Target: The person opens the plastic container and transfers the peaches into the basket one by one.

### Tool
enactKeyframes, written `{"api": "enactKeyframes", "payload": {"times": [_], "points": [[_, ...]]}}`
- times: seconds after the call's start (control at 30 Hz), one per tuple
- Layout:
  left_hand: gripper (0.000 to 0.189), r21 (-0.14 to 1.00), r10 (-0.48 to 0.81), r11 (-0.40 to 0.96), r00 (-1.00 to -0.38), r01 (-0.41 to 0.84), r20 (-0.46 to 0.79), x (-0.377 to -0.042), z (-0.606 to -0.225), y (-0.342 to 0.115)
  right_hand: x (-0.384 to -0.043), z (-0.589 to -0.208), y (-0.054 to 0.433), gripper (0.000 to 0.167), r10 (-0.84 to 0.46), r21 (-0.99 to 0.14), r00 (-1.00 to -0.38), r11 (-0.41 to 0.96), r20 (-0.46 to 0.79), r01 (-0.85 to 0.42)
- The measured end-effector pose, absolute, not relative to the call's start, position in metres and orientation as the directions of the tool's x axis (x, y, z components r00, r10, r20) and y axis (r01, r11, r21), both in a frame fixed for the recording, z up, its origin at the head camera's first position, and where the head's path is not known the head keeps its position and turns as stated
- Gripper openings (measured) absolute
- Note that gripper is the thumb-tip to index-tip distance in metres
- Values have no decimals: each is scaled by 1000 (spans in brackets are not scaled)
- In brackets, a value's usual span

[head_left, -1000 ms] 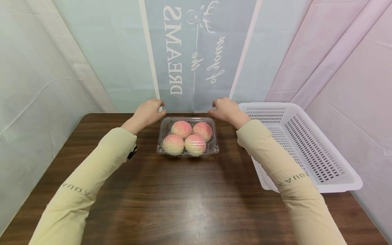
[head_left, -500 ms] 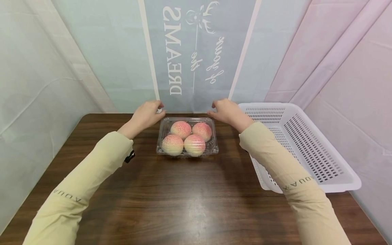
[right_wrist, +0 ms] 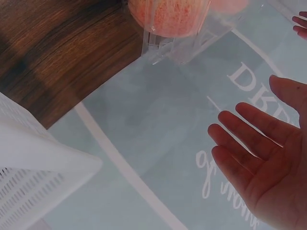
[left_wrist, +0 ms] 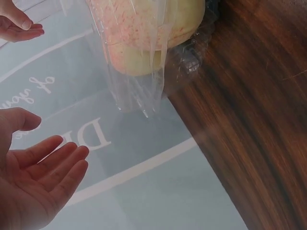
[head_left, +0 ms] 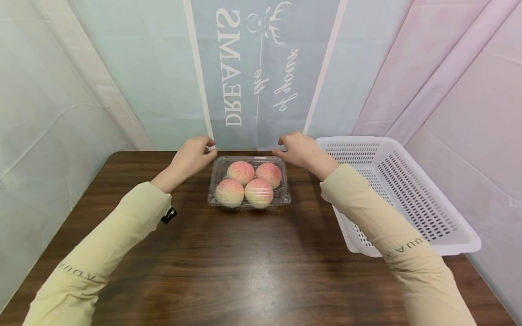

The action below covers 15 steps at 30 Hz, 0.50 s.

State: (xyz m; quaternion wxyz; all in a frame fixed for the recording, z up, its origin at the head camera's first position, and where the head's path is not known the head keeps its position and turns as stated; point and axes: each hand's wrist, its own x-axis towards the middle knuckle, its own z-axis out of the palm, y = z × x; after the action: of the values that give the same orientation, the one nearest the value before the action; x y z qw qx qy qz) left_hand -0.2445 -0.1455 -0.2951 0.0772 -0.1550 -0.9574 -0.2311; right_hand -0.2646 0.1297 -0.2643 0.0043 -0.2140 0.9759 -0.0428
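A clear plastic clamshell box (head_left: 285, 189) with several pink-and-cream peaches (head_left: 259, 193) inside stands on the brown table, lid down. Just past its far left corner is my left hand (head_left: 191, 157), thumb and fingers apart around nothing. My right hand (head_left: 301, 149) hovers by the far right corner in a mirrored pose. In the left wrist view, the left hand (left_wrist: 48, 179) shows a bare palm with loosely bent fingers, apart from the box (left_wrist: 125, 96). The right wrist view shows the right hand (right_wrist: 271, 165) spread, palm bare, with the box (right_wrist: 182, 50) some distance away.
A white perforated plastic basket (head_left: 452, 250) stands at the table's right side, partly beneath my right forearm. A pale blue cloth with printed lettering (head_left: 232, 68) hangs behind the table's far edge. White cloth walls flank both sides.
My left hand has drifted slightly left and toward me. Both forearms have swung a little outward, while the right fingers have shifted slightly left. The box and basket stay put.
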Motion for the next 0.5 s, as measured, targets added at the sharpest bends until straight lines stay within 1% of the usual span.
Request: {"api": "enactKeyframes", "payload": {"times": [0.13, 0.37, 0.5], "points": [[31, 440, 254, 834, -940, 332, 228, -242, -297, -146, -261, -264, 129, 42, -428, -72, -904, 901, 7, -427], [28, 429, 247, 830, -925, 355, 288, -236, -299, -147, -254, -264, 127, 40, -442, -54, -897, 896, -10, -440], [27, 449, 236, 824, -931, 344, 280, -233, -301, -148, -251, -266, 125, 40, -451, -44, -892, 892, -24, -449]]}}
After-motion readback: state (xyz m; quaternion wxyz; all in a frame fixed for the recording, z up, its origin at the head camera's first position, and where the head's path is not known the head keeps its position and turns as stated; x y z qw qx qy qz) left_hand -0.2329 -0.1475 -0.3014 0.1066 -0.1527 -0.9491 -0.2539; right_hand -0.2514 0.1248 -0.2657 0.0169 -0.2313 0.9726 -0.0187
